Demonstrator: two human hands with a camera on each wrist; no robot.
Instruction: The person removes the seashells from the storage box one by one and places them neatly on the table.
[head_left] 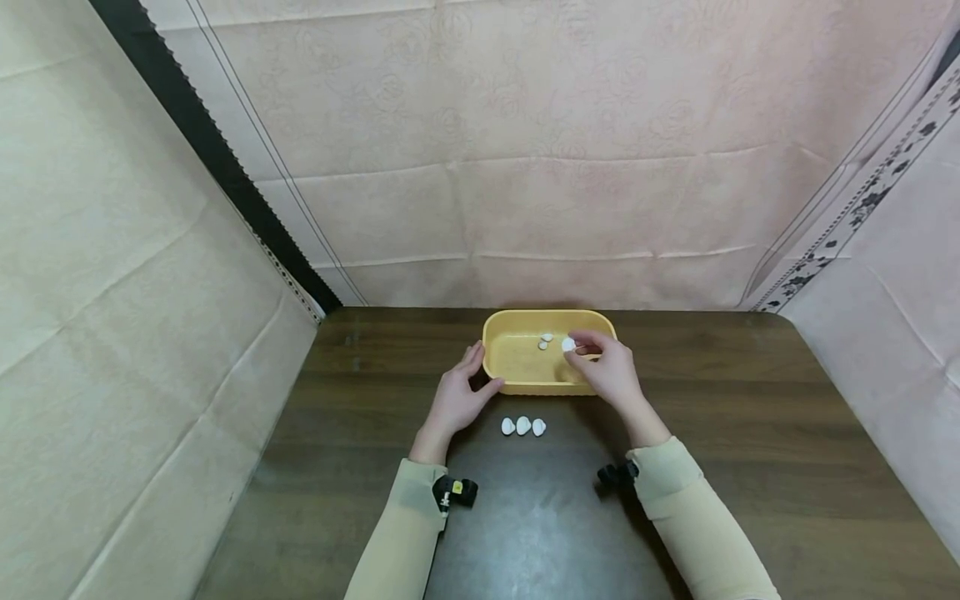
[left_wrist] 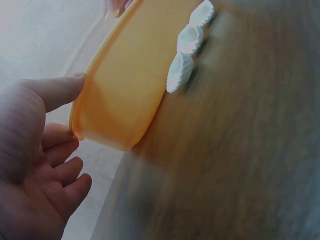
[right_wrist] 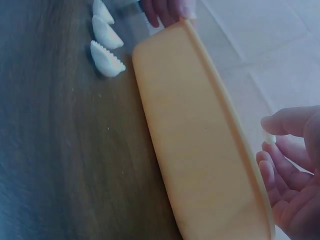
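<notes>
A yellow tray (head_left: 517,388) stands near the table's far edge, with two small white pieces (head_left: 547,337) inside. My left hand (head_left: 459,396) holds the tray's left end; in the left wrist view the thumb and forefinger of that hand (left_wrist: 37,150) touch its rim. Above the tray's right part, my right hand (head_left: 611,375) pinches a white piece (head_left: 568,344) between thumb and fingertips. The right wrist view shows this hand (right_wrist: 295,170) beyond the rim, the piece (right_wrist: 269,137) mostly hidden. Three white, ridged-edged pieces (head_left: 523,426) lie in a row on the table in front of the tray.
The brown wooden table (head_left: 360,442) extends around the tray. Pale cloth (head_left: 525,208) hangs behind its far edge and along both sides. Each wrist carries a small black camera, the left one (head_left: 455,491) and the right one (head_left: 618,475).
</notes>
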